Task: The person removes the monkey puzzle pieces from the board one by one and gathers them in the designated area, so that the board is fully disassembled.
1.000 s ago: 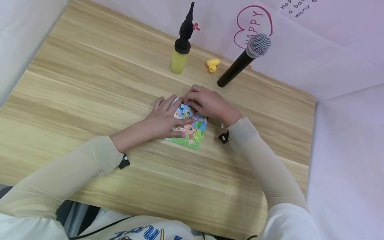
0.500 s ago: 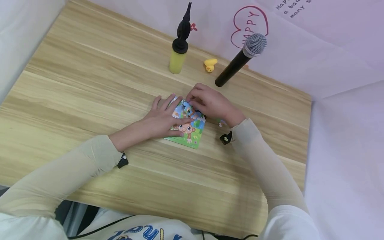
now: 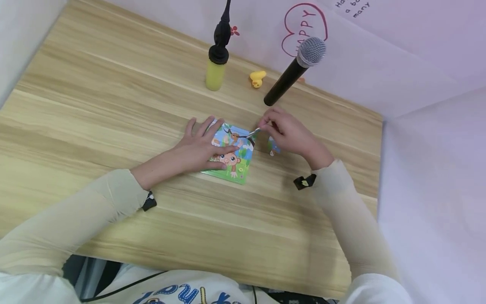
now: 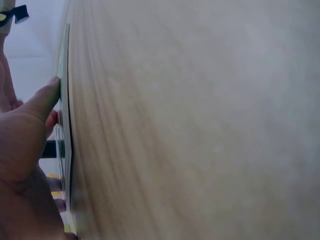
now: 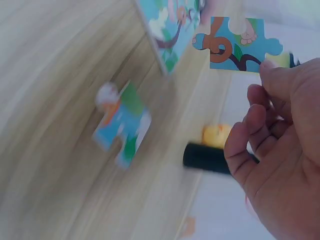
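Note:
My left hand (image 3: 197, 150) lies with spread fingers on a jigsaw puzzle board (image 3: 237, 177) showing a cartoon monkey, covering its left part. In the left wrist view, the thumb (image 4: 42, 102) rests along the face of the thin board, seen edge-on. My right hand (image 3: 290, 133) pinches a puzzle piece (image 5: 227, 45) between thumb and finger, raised beside the board's upper right corner. Brown, blue and green printing faces the right wrist camera. Below that hand a second puzzle piece (image 5: 122, 122), blurred, lies loose on the table, right of the board.
Behind the hands stand a black microphone (image 3: 284, 82) with a silver head and a yellow pump bottle (image 3: 215, 76) with a black top. A small yellow duck (image 3: 257, 79) sits between them. White sheeting (image 3: 353, 63) with red drawings borders the wooden table (image 3: 182, 228).
My right hand has drawn back to the right from the board's top edge, lifting the puzzle piece clear of it. The left hand stays spread on the board. The head view has shifted slightly.

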The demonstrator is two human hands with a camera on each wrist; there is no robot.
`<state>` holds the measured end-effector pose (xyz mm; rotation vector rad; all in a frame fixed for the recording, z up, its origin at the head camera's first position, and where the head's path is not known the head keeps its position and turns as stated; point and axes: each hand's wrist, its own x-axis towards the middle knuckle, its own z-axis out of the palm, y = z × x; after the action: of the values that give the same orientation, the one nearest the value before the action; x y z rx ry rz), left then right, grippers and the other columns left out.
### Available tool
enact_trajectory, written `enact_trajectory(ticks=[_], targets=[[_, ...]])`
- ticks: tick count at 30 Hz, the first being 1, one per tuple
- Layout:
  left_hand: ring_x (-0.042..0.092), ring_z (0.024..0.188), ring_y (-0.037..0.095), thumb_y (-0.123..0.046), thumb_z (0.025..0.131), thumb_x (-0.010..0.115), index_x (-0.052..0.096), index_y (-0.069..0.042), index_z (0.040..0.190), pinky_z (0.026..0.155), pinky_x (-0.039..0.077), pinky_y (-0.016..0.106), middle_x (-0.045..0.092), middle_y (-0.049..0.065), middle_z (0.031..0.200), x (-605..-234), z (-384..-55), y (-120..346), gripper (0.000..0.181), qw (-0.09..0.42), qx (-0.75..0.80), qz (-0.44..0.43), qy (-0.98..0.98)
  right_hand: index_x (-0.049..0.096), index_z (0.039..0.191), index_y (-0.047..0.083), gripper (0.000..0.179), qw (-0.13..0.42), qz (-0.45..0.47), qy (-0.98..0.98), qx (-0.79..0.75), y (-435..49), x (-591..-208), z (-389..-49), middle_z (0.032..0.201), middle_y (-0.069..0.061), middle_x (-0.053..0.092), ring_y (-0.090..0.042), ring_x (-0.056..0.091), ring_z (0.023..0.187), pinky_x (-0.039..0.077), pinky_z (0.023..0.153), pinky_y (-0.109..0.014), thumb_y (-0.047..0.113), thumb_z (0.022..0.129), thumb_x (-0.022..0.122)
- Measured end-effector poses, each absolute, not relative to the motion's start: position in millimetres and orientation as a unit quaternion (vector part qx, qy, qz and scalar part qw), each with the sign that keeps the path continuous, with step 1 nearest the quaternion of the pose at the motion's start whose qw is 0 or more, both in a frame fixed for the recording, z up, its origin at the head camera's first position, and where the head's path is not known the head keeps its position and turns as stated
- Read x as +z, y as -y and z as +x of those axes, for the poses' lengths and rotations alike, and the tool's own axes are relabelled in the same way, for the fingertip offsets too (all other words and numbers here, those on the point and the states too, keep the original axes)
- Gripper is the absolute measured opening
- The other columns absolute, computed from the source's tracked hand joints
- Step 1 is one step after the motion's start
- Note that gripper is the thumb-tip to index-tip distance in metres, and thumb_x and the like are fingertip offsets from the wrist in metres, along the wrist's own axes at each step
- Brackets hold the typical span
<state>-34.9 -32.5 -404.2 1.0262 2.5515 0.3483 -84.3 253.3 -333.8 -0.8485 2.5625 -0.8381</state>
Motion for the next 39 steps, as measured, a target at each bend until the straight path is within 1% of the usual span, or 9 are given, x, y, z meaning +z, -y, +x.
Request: enact_trajectory(ticks=[3,6,8,10,13,16,22,29,39], targets=[[-0.012,0.15,0.042,-0.07,0.094,0.052,0.037,-0.05,0.153,0.109,-0.006,0.071,-0.005,0.021,0.167,-404,-34,33,0.064,0.187,0.135,0.363,-0.903,0.067,0.104,0.0,0.014,0.175,-0.231,-0.911,-0.292,-278,-329,-75,0.105,-0.01,0.056,-0.021,0.048,0.081,0.04,0.069,-0.033,0.011,0.104,0.058],[-0.012,0.151,0.042,-0.07,0.094,0.052,0.036,-0.05,0.153,0.109,-0.007,0.071,-0.005,0.021,0.167,-403,-34,34,0.064,0.186,0.134,0.363,-0.903,0.066,0.109,0.0,0.021,0.225,-0.125,-0.922,-0.289,-306,-323,-65,0.107,-0.013,0.057,-0.024,0.05,0.087,0.043,0.073,-0.037,0.018,0.105,0.055],[-0.012,0.151,0.042,-0.07,0.094,0.051,0.036,-0.049,0.153,0.11,-0.007,0.07,-0.005,0.021,0.167,-402,-35,36,0.065,0.185,0.13,0.362,-0.904,0.065,0.113,-0.001,0.027,0.263,-0.055,-0.919,-0.289,-322,-321,-60,0.108,-0.016,0.058,-0.026,0.05,0.094,0.043,0.079,-0.041,0.023,0.106,0.054],[-0.012,0.151,0.042,-0.07,0.094,0.051,0.035,-0.049,0.154,0.11,-0.007,0.07,-0.005,0.021,0.167,-401,-35,37,0.065,0.185,0.126,0.361,-0.905,0.064,0.119,-0.001,0.033,0.304,0.002,-0.906,-0.293,-334,-321,-57,0.117,-0.018,0.059,-0.03,0.051,0.106,0.042,0.09,-0.047,0.027,0.107,0.052],[-0.012,0.151,0.042,-0.069,0.095,0.052,0.036,-0.048,0.154,0.109,-0.008,0.071,-0.005,0.022,0.167,-400,-35,39,0.065,0.19,0.132,0.361,-0.903,0.061,0.128,-0.004,0.037,0.353,0.055,-0.88,-0.313,-345,-324,-55,0.133,-0.021,0.054,-0.035,0.043,0.13,0.03,0.109,-0.055,0.025,0.107,0.052],[-0.012,0.15,0.042,-0.069,0.094,0.053,0.037,-0.048,0.153,0.109,-0.009,0.07,-0.005,0.022,0.167,-401,-36,39,0.065,0.189,0.14,0.361,-0.903,0.058,0.132,-0.005,0.04,0.375,0.089,-0.863,-0.326,-349,-329,-56,0.145,-0.019,0.048,-0.036,0.03,0.143,0.018,0.115,-0.06,0.027,0.106,0.055],[-0.01,0.151,0.043,-0.068,0.094,0.055,0.038,-0.047,0.153,0.109,-0.011,0.069,-0.003,0.022,0.167,-401,-36,36,0.065,0.179,0.145,0.361,-0.904,0.063,0.129,-0.002,0.046,0.361,0.107,-0.876,-0.302,-346,-333,-60,0.147,-0.017,0.047,-0.036,0.029,0.144,0.02,0.113,-0.062,0.036,0.103,0.061],[-0.012,0.151,0.042,-0.069,0.094,0.053,0.037,-0.047,0.153,0.11,-0.014,0.066,-0.006,0.021,0.167,-402,-34,34,0.065,0.183,0.141,0.358,-0.905,0.066,0.122,-0.002,0.034,0.332,0.116,-0.896,-0.272,-344,-338,-60,0.137,-0.016,0.052,-0.032,0.038,0.132,0.027,0.112,-0.053,0.025,0.102,0.059],[-0.011,0.151,0.041,-0.068,0.094,0.055,0.039,-0.048,0.153,0.111,-0.013,0.066,-0.005,0.022,0.167,-403,-34,35,0.065,0.176,0.151,0.359,-0.904,0.068,0.119,-0.003,0.033,0.315,0.117,-0.903,-0.266,-344,-345,-60,0.124,-0.013,0.056,-0.027,0.043,0.115,0.033,0.1,-0.045,0.025,0.102,0.06]])
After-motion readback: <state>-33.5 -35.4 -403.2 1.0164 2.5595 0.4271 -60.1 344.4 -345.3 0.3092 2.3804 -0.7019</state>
